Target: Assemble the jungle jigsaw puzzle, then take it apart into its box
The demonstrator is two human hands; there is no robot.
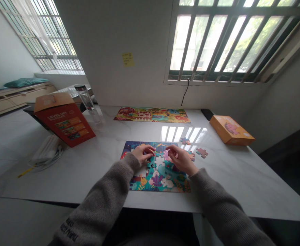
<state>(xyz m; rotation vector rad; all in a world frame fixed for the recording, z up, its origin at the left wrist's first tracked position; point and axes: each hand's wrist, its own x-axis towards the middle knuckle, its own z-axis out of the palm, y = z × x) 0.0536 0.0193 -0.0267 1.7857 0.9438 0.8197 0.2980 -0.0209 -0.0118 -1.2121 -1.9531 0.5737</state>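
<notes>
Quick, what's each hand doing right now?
Left hand: open, fingertips resting on the jigsaw puzzle, holding nothing visible.
Right hand: closed, apparently pinching a pink puzzle piece.

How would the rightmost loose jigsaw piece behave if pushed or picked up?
The rightmost loose jigsaw piece looks thin and flat, probably stiff card and light, so it should slide easily on the glossy marble tabletop. Lying flat, it seems unlikely to roll.

Two hands (143, 153) (182, 159), two jigsaw puzzles (152, 114) (160, 182), two boxes (64, 119) (231, 130), one bottle (85, 100)
</notes>
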